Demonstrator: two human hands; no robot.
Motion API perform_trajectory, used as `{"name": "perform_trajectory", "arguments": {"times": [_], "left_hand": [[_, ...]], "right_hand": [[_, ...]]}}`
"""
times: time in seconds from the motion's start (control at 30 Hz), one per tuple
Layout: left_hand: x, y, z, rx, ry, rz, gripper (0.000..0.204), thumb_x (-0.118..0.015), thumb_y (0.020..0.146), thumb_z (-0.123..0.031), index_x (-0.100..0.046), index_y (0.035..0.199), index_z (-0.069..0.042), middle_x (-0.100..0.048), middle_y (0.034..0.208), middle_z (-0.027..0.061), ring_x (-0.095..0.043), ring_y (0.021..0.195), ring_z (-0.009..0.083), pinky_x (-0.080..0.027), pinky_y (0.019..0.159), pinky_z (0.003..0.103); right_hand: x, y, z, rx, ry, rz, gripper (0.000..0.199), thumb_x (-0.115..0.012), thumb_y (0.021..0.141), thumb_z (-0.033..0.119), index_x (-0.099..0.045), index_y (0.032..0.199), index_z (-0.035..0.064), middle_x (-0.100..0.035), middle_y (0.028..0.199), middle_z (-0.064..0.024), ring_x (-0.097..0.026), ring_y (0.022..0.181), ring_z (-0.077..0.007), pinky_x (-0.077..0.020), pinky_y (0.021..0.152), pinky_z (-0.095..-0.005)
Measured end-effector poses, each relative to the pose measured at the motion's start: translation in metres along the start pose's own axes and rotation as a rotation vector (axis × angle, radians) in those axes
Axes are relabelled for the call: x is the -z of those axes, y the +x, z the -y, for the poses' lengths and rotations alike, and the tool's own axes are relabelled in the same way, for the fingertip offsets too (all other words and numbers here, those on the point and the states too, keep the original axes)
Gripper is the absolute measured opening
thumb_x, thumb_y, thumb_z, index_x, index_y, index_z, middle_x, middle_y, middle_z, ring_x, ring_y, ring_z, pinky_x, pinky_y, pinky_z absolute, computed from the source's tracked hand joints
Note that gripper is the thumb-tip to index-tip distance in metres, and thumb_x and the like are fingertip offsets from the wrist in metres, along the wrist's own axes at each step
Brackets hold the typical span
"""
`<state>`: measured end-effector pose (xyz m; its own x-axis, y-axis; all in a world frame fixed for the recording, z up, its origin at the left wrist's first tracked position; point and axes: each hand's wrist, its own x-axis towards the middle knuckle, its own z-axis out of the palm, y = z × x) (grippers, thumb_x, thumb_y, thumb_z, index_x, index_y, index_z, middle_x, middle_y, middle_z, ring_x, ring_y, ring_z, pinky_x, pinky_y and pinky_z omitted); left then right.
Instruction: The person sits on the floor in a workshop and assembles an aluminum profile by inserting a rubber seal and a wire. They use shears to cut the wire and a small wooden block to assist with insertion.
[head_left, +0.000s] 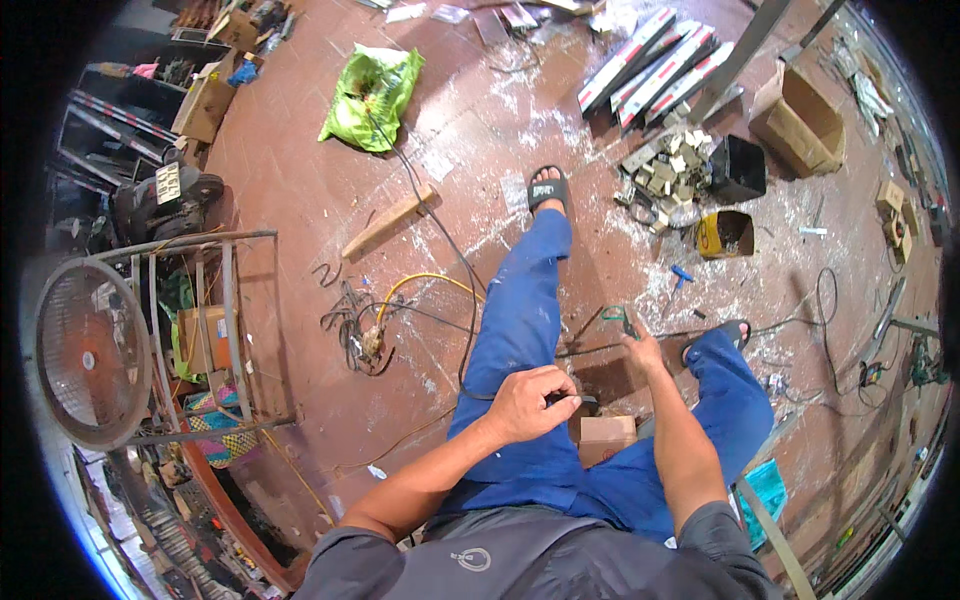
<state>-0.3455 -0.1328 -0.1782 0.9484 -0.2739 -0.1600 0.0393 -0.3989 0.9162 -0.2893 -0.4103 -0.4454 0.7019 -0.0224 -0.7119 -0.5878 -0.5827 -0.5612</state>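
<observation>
A: Colours logged. Trousers [520,330] bright blue, plain. Shirt [520,555] dark grey with a small pale round mark. Sandals [548,188] black.

B: Floor [300,200]?

A: Reddish brown, streaked and speckled white. Bag [372,95] on it vivid green. Hose [420,283] yellow; cables near it black.

B: Boxes?

A: Small box [606,437] between the knees brown. Larger carton [800,120] tan. Tub [726,235] yellow, bin [738,168] beside it black.

B: Far strips [655,62]?

A: White with red edging. Fan [88,362] grey. Woven basket [215,425] multicoloured, patterned.

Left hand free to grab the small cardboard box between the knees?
Probably not right away. The left hand is already closed on a small dark object, so it looks occupied. The box sits just right of it, uncovered, with nothing between them.
</observation>
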Motion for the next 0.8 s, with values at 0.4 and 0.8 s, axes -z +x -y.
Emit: {"name": "perform_trajectory", "arguments": {"times": [0.4, 0.8], "left_hand": [[-0.008, -0.073, -0.054, 0.0, -0.171, 0.006, 0.02, -0.073, 0.094, -0.02, -0.071, 0.091, 0.0, -0.071, 0.084, 0.0108, -0.068, 0.075, 0.0195, -0.052, 0.069, 0.035], [-0.032, -0.098, -0.013, 0.005, 0.011, 0.043, 0.018, -0.076, 0.092, -0.021, -0.073, 0.095, -0.004, -0.072, 0.084, 0.0081, -0.068, 0.074, 0.0192, -0.053, 0.068, 0.034]], "right_hand": [[0.017, -0.02, -0.008, 0.238, 0.753, -0.353, 0.049, -0.073, 0.096, 0.04, -0.069, 0.124, 0.0, -0.072, 0.099, -0.0106, -0.069, 0.08, -0.0186, -0.0558, 0.075, -0.034], [0.032, -0.046, 0.027, 0.465, 1.531, -0.057, 0.038, -0.069, 0.101, 0.046, -0.058, 0.117, 0.0138, -0.063, 0.101, -0.0023, -0.059, 0.083, -0.0165, -0.0486, 0.076, -0.0314]]}}
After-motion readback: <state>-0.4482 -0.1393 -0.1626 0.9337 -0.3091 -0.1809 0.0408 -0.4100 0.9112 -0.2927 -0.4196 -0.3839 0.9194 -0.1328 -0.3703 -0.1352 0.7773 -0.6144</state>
